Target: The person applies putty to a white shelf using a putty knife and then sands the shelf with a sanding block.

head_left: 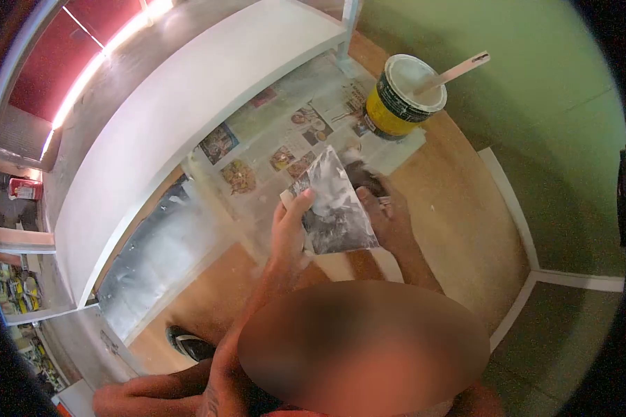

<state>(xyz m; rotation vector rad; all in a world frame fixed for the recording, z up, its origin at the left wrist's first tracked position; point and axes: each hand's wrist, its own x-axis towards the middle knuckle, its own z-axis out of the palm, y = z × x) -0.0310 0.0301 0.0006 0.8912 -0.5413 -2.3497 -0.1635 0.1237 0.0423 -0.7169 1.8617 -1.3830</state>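
At the centre we have a four-sided grey sheet (341,233), smeared with white and tilted above the floor, between the two hands. At nine o'clock from it, the left hand (292,215) pinches its edge, thumb laid over the face. At three o'clock, the right hand (394,221) is curled against the opposite edge; its fingers are blurred, so we cannot tell whether they grip the sheet or only steady it.

We judge the step in hand to be handling the sheet itself, since neither hand touches anything farther out. The next move, as we read it, calls for a sure hold on the left edge while the right fingers find theirs, with the smeared face turned clear of the surroundings.

Past the hands, at eleven o'clock, we see spread newspaper (264,132), spotted with white. At one o'clock stands a yellow-and-black tin (393,115), a wooden handle (459,73) leaning out of it. A long white panel (153,132) curves across ten o'clock, and a green wall (549,76) rises at two.
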